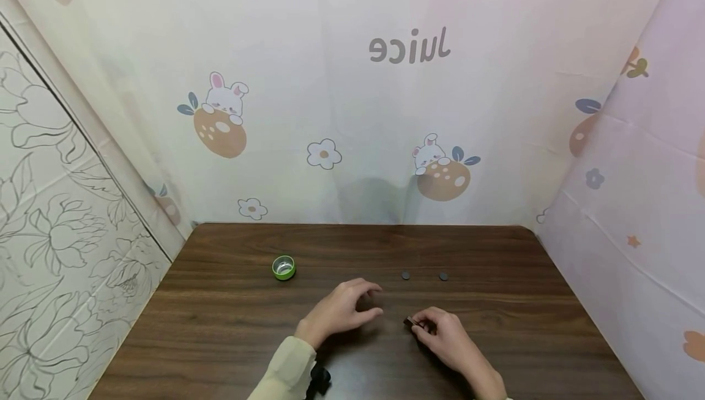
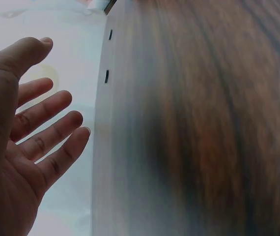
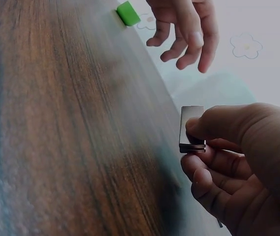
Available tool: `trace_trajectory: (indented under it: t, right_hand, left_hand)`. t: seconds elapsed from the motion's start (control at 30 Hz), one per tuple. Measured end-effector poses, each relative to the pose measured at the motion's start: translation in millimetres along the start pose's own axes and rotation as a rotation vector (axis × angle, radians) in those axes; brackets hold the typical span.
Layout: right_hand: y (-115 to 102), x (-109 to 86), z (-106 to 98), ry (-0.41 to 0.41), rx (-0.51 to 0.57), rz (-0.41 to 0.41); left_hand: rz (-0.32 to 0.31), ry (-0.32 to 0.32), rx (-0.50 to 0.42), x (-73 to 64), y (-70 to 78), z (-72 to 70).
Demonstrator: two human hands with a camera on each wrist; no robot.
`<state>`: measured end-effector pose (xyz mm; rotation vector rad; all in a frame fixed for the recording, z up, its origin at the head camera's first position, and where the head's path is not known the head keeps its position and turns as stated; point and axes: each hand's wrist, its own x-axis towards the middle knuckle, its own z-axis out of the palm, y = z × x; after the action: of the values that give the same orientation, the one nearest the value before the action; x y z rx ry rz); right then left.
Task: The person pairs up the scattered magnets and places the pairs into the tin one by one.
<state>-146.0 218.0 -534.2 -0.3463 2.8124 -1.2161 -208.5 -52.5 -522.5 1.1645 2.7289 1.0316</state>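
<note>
Between the thumb and fingers of my right hand (image 1: 447, 337) is a small, shiny, dark rectangular block (image 3: 188, 120); its edge shows thin layers in the right wrist view. My left hand (image 1: 343, 309) holds nothing, its fingers spread and slightly bent over the table, left of the block. Farther back, two small dark discs (image 1: 405, 275) lie apart on the wood. A small round green tin (image 1: 283, 276) with a silvery inside stands uncovered to the left, beyond the left hand.
Dark wood-grain table (image 1: 220, 326) under both hands. A pale printed curtain (image 1: 330, 94) hangs along its back edge, and another printed sheet (image 1: 639, 204) hangs on the right. A black strap piece (image 1: 319, 380) sits by the left wrist.
</note>
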Motion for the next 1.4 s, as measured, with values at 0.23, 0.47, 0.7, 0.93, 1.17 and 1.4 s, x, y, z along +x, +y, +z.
trace_trajectory:
  t: [0.23,0.47,0.7,0.93,1.17,1.4]
  right_hand:
    - [0.2,0.9,0.9,0.01,0.003,-0.006]
    - [1.0,2.6,1.1,-0.006,-0.003,-0.014]
    - [1.0,4.3,1.0,-0.015,0.0,-0.024]
    - [2.1,9.1,-0.3,-0.011,-0.016,-0.084]
    - [6.0,12.8,-2.6,-0.012,-0.008,-0.084]
    - [12.5,15.9,-0.4,-0.012,0.042,-0.043]
  left_hand:
    - [-0.058,0.039,-0.001,-9.1,-5.0,-14.0]
    - [-0.095,0.111,0.053,-18.3,-14.1,-30.3]
    - [-0.144,0.18,0.091,-28.8,-26.6,-46.5]
    - [-0.18,0.229,0.096,-39.1,-38.0,-62.4]
    - [-0.194,0.305,0.084,-47.6,-52.8,-78.6]
    - [-0.259,0.372,0.057,-55.1,-71.5,-93.0]
